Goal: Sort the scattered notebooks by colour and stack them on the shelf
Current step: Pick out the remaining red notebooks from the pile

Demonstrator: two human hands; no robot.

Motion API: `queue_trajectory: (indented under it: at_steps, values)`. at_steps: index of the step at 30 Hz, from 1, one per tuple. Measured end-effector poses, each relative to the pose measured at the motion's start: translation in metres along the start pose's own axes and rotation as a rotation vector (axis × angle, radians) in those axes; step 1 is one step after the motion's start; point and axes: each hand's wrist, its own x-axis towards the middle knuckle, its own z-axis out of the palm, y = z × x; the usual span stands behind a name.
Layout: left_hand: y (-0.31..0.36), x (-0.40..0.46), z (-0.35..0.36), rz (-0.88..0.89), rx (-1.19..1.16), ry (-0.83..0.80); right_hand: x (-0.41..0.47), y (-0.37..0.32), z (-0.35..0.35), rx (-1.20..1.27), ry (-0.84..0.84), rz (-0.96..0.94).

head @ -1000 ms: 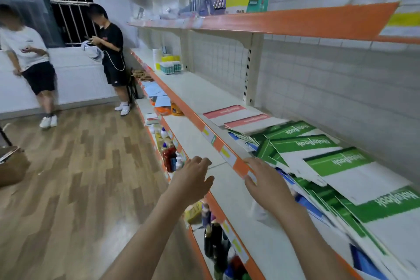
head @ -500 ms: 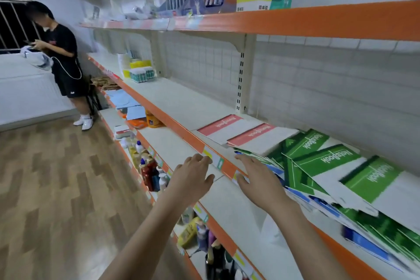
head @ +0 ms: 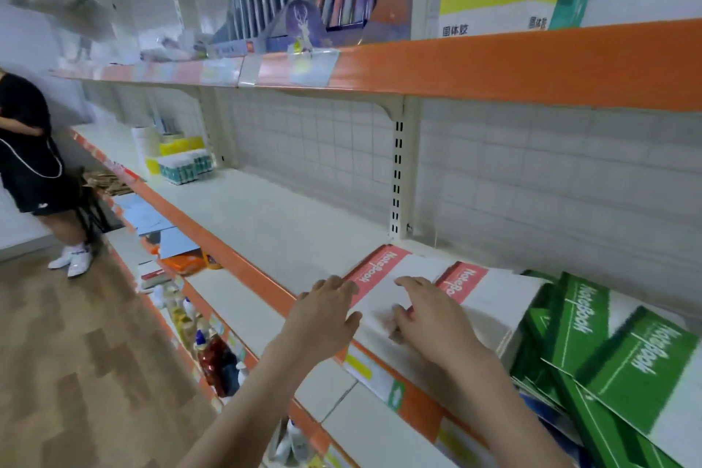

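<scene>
Red notebook under both hands — left hand; right hand.

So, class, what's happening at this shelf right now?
A person is sorting notebooks on a shop shelf. Both hands reach for the red-banded notebook: the left hand is at its left edge and the right hand rests on its white cover. A second red one lies beside it, and green notebooks sit jumbled further right.

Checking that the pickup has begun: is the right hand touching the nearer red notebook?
Touching. The head view shows the right hand lying on the nearer red notebook, fingers on its white cover.
</scene>
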Motion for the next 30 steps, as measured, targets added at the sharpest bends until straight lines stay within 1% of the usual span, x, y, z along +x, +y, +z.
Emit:
queue_trajectory:
  at_steps: [7,11,13,17,19,21,25,30]
  values:
    - [-0.006,0.056,0.021,0.071,-0.029,-0.078,0.029,0.017,0.002,-0.076,-0.010,0.121]
    - [-0.004,0.083,0.026,0.126,-0.021,-0.079,0.033,0.027,0.000,-0.094,-0.004,0.204]
    - [-0.006,0.095,0.028,0.100,0.002,-0.099,0.035,0.031,0.000,-0.106,0.001,0.247]
    - [-0.016,0.116,0.033,0.025,0.033,-0.189,0.041,0.034,0.001,-0.115,0.017,0.321]
    - [-0.020,0.127,0.034,0.018,0.061,-0.218,0.045,0.033,0.004,-0.126,0.031,0.362]
    - [-0.023,0.138,0.035,0.043,0.072,-0.234,0.052,0.032,0.009,-0.133,0.056,0.421]
    - [-0.029,0.154,0.034,0.103,0.005,-0.270,0.066,0.023,0.021,-0.148,0.105,0.586]
    - [-0.033,0.166,0.034,0.143,-0.093,-0.274,0.075,0.008,0.037,-0.304,0.178,0.787]
